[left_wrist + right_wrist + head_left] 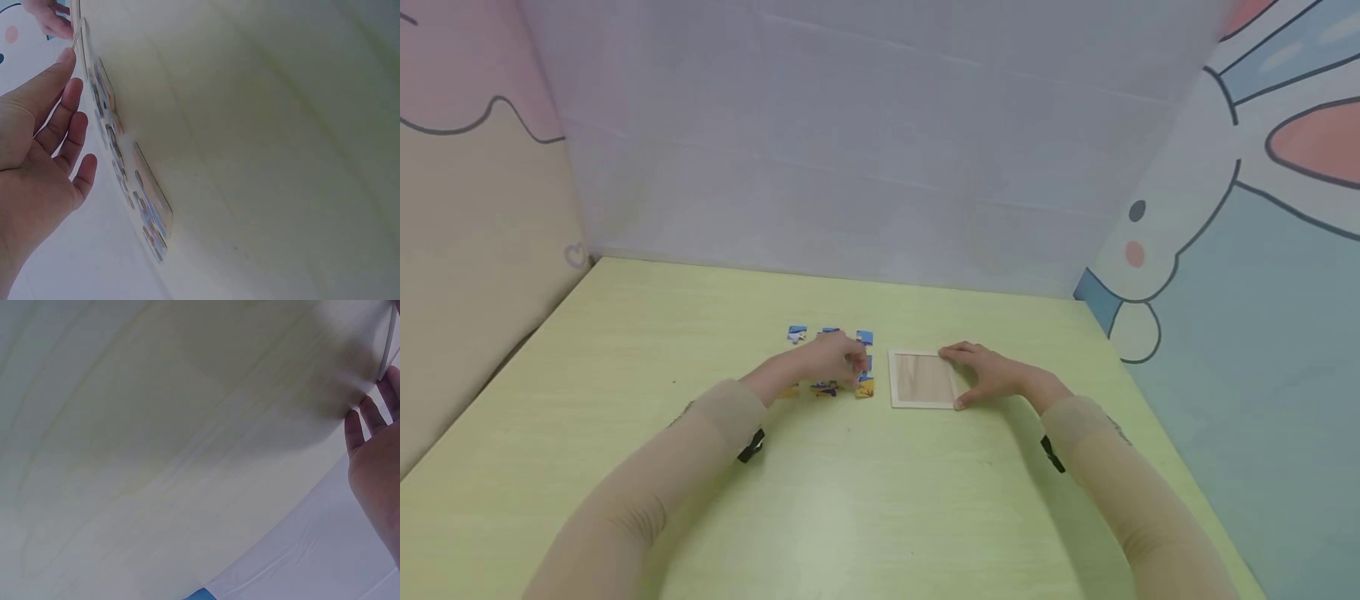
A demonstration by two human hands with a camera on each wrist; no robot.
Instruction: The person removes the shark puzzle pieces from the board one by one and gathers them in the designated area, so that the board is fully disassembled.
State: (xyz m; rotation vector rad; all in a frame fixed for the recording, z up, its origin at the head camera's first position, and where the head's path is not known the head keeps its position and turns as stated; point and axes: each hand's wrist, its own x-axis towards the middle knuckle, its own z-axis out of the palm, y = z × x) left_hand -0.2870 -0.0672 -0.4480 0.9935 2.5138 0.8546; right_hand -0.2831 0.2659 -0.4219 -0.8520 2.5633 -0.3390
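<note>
Left hand (820, 360) spread, hovering over puzzle pieces (864, 387) left of wooden tray (921, 379); right hand (992, 375) flat, steadying tray. Easy to scatter pieces with a careless sweep.

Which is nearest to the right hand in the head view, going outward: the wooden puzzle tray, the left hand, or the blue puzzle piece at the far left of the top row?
1. Wooden puzzle tray: the right hand rests on its right edge.
2. Left hand: beyond the tray's left side, over the puzzle pieces.
3. Blue puzzle piece: top-left of the group, farthest.
</note>
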